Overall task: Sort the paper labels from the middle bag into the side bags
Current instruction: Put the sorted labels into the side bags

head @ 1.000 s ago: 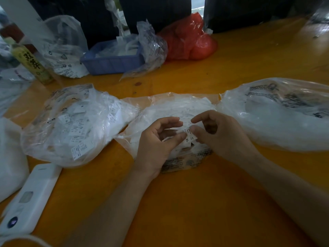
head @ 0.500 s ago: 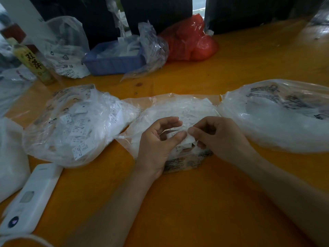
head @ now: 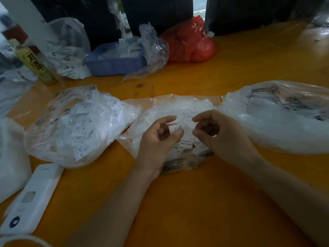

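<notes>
While we look from left to right across the orange table (head: 204,202), we first see a white flat device (head: 30,198) at the near left edge and a yellow-labelled bottle (head: 35,65) further back. Next comes the left bag (head: 76,125), clear plastic, full of white printed labels. Behind it stand a blue basket (head: 114,63) and a red bag (head: 190,41). At the centre lies the middle bag (head: 178,111), and over it our left hand (head: 156,141) pinches a small paper label (head: 179,128) between thumb and fingers. Our right hand (head: 222,138), fingers curled, pinches the same label's right edge. Another label reading MADE IN CHINA lies just below, on the bag. Beside it, the right bag (head: 277,118) holds a white mass.
</notes>
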